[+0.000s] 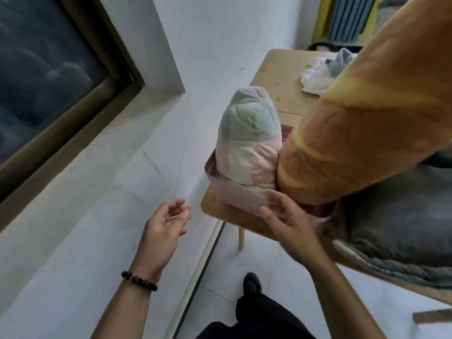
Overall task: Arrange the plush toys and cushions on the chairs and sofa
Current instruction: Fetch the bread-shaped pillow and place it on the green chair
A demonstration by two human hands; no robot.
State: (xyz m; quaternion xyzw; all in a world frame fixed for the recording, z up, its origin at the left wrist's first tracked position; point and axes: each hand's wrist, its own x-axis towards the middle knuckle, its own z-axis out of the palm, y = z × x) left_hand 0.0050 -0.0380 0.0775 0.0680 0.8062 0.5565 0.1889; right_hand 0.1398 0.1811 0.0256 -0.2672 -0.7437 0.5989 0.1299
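Note:
A pink perforated basket [234, 195] stands on the near corner of a wooden table [281, 79]. A pastel cushion [247, 138] in grey-green, cream and pink stands upright in it. Beside it a long orange plush toy [367, 113] leans out of the basket toward the upper right. My right hand [286, 221] is spread open, its fingers against the basket's near wall below the orange plush. My left hand [166, 226], with a bead bracelet on the wrist, hovers open to the left of the table, holding nothing.
A grey cushion [401, 223] lies on a wooden seat at the right. Crumpled pale cloth [322, 72] sits on the table's far side. A dark window [44, 69] and white sill fill the left. My black-trousered leg and shoe [252, 283] are below.

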